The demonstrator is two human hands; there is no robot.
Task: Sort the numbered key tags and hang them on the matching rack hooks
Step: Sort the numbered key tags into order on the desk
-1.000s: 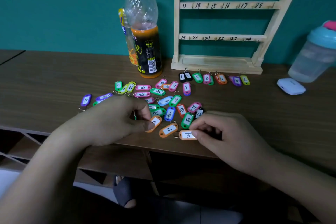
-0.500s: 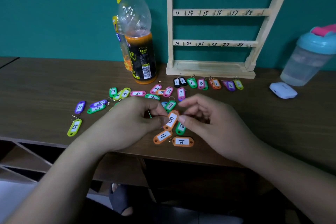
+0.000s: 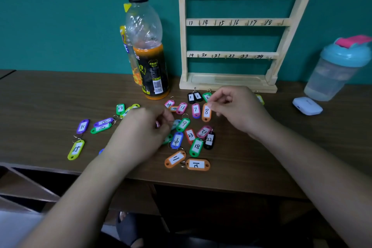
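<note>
Far left on the table (image 3: 40, 94): yellow-green tag 15 (image 3: 76, 149) lies flat, a purple tag (image 3: 82, 126) just above it, a green tag (image 3: 100, 128) beside that. Left hand (image 3: 141, 133) next, knuckles up over the left part of the pile. Its fingers are curled in toward the thumb and a bit of pink shows at the fingertips, but cannot tell if they pinch a tag. Behind it, juice bottle (image 3: 148, 46), upright, black cap, orange drink in the lower part.

Loose tag pile (image 3: 191, 137) mid-table: green 9, blue 6, red 23, green 18, black 22, two orange tags nearest the front edge.

Orange tag 8 (image 3: 206, 112) sits just right of pink tag 7 (image 3: 195, 110), pinched at its top end by thumb and forefinger of the right hand (image 3: 237, 110) — other fingers loosely curled. Cannot tell if its lower end touches the table.

Wooden rack (image 3: 237, 23) stands at the back against the teal wall, hook rows numbered 7–12, 13–18, 19–24, with more tags lying at its base. Right of that: white case (image 3: 307, 105) flat on the table, then shaker cup (image 3: 338, 70), blue lid.
</note>
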